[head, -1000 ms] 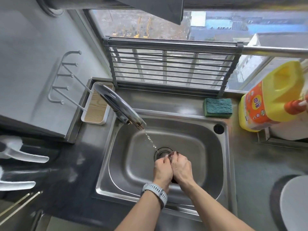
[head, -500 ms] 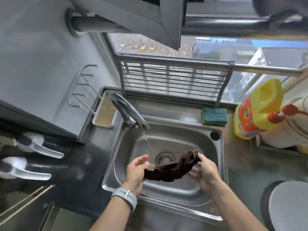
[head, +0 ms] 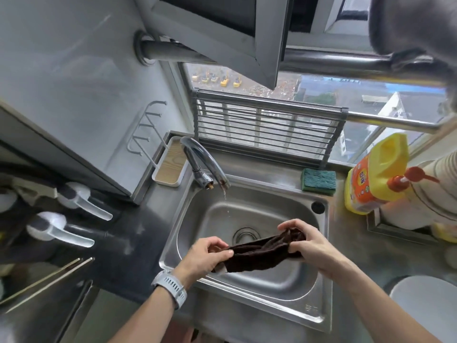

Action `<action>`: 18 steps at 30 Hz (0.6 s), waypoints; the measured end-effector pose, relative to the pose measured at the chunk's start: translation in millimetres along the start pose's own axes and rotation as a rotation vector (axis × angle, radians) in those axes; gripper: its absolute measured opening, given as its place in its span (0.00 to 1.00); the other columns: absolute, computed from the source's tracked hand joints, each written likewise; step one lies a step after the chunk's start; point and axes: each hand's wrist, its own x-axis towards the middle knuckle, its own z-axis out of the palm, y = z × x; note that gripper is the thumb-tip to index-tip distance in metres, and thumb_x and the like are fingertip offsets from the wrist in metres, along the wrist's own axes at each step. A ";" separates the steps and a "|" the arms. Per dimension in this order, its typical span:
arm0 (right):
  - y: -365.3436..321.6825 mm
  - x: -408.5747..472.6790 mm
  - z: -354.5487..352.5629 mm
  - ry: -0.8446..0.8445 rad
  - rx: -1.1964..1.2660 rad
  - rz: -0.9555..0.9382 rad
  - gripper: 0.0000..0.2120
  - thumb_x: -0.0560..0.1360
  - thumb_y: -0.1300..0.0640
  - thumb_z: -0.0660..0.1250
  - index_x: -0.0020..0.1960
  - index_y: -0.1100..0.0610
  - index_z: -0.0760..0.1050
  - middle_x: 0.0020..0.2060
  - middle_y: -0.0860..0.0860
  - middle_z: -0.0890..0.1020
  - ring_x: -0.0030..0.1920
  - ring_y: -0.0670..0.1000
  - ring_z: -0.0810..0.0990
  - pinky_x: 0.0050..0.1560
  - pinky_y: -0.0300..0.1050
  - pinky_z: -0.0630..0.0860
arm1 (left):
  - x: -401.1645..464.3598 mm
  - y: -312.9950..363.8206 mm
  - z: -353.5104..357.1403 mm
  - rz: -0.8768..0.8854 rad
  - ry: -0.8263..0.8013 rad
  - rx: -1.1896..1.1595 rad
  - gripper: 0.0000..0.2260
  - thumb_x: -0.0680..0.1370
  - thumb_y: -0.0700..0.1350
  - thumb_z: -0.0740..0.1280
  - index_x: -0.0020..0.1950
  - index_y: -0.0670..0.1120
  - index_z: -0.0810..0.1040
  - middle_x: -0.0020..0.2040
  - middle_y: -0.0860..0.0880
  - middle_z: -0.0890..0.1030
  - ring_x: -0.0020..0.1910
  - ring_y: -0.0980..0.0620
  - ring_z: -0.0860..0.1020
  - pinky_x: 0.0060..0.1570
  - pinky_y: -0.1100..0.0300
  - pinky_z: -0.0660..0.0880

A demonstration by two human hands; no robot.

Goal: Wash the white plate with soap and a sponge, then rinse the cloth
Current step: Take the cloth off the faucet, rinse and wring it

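In the head view, 1 dark brown cloth (head: 262,253) is held stretched above the steel sink (head: 247,315), in front of the drain. Its left end is pinched by the left hand (head: 205,256), its right end bunched in the curled fingers of the right hand (head: 306,241). 1 faucet (head: 202,162) drips. 1 green sponge (head: 319,180) and 1 yellow detergent bottle (head: 376,177) are seen behind; 1 white plate (head: 425,303) lies at the right.

Faucet (head: 205,167) overhangs sink (head: 319,315) rear-left; right side open
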 end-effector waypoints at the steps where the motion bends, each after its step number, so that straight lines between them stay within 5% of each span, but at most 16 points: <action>1: 0.1 -0.2 -3.2 0.009 -0.021 -0.003 0.24 0.68 0.78 0.58 0.52 0.55 0.81 0.49 0.62 0.82 0.50 0.60 0.84 0.44 0.52 0.84 | -1.7 0.2 -1.9 0.014 0.013 -0.005 0.05 0.75 0.44 0.76 0.47 0.45 0.84 0.38 0.50 0.83 0.38 0.55 0.80 0.40 0.62 0.77; 7: -3.7 -1.4 -6.8 0.040 0.117 0.016 0.07 0.70 0.70 0.72 0.45 0.60 0.84 0.47 0.66 0.83 0.46 0.57 0.84 0.45 0.50 0.82 | -23.2 1.4 -16.8 -0.016 -0.004 -0.254 0.17 0.64 0.44 0.81 0.52 0.44 0.85 0.45 0.43 0.87 0.42 0.49 0.85 0.45 0.57 0.81; 12: -72.9 -29.2 0.2 -0.030 0.119 -0.153 0.09 0.70 0.70 0.73 0.47 0.61 0.84 0.44 0.64 0.84 0.42 0.54 0.84 0.39 0.43 0.81 | -71.1 27.1 -55.5 0.036 0.037 -0.501 0.18 0.65 0.43 0.80 0.53 0.41 0.85 0.49 0.39 0.86 0.46 0.45 0.83 0.51 0.49 0.80; 18: -211.1 -34.2 28.1 -0.141 0.225 -0.399 0.09 0.72 0.69 0.71 0.53 0.66 0.82 0.44 0.60 0.83 0.46 0.54 0.84 0.51 0.46 0.82 | -104.7 112.2 -119.9 0.218 0.171 -0.770 0.16 0.71 0.38 0.74 0.59 0.38 0.83 0.53 0.39 0.86 0.49 0.46 0.84 0.46 0.57 0.82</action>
